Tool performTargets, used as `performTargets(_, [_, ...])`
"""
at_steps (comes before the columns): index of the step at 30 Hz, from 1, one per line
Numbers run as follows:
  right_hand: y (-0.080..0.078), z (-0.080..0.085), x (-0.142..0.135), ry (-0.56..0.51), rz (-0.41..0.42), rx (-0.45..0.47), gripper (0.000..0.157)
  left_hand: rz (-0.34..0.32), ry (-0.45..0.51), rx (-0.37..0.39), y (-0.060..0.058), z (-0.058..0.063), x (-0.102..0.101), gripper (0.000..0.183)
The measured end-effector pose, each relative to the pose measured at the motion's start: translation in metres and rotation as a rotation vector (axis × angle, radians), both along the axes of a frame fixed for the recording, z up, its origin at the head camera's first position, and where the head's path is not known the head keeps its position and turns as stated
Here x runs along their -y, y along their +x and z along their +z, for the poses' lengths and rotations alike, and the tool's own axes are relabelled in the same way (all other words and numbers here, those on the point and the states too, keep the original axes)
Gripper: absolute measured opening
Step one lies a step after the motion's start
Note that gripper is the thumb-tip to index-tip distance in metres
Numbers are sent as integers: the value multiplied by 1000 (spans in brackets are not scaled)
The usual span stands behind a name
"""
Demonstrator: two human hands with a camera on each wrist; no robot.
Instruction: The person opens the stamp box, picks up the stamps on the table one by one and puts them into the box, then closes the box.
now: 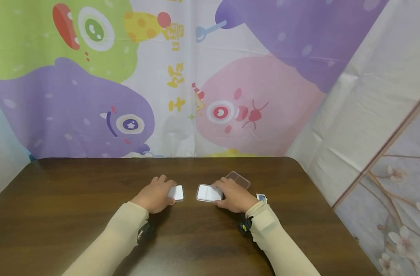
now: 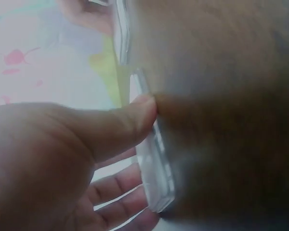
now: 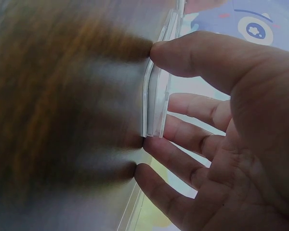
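Box (image 1: 204,193) and white block (image 1: 177,193), apart on the brown table (image 1: 185,241).
Uneven pressure on thin edges could make either slip; the right hand (image 1: 234,194) pinches the box between thumb (image 3: 197,54) and partly bent fingers (image 3: 176,160), the left hand (image 1: 155,195) likewise grips the block, forearms (image 1: 109,235) angled inward; a clear plastic piece (image 1: 239,180) lies beyond.

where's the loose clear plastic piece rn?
Head view, right of centre: the clear plastic piece lies on the dark table, just beyond the right hand, which partly hides it.
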State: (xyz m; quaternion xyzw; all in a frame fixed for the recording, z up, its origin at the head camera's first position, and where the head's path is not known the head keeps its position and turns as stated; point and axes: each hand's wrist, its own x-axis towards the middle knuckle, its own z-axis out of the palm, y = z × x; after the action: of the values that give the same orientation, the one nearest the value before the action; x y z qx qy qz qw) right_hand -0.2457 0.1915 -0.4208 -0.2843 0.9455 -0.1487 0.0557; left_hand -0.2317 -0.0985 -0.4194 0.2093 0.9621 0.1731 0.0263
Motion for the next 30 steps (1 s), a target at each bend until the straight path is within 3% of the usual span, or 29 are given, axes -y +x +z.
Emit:
performTargets(2, [1,0,0,-4,0,5,50,19,13,-21,2,-2,-1,54])
performTargets(5, [1,0,-1,-5,-4,11,50,51,28,-113,8,-5,-4,58])
performTargets(9, [0,-1,-1,0,-7,8,51,47,37,-235,19,-2,-10,49])
performTargets(14, [-1,-2,0,3,-4,0,51,-57,89,-134,33,10,-15,38])
performTargets(17, [-1,-2,1,2,0,4,51,-80,118,-68,36,13,-14,37])
performTargets(30, [0,1,1,-8,9,10,51,-78,100,-59,35,12,-12,37])
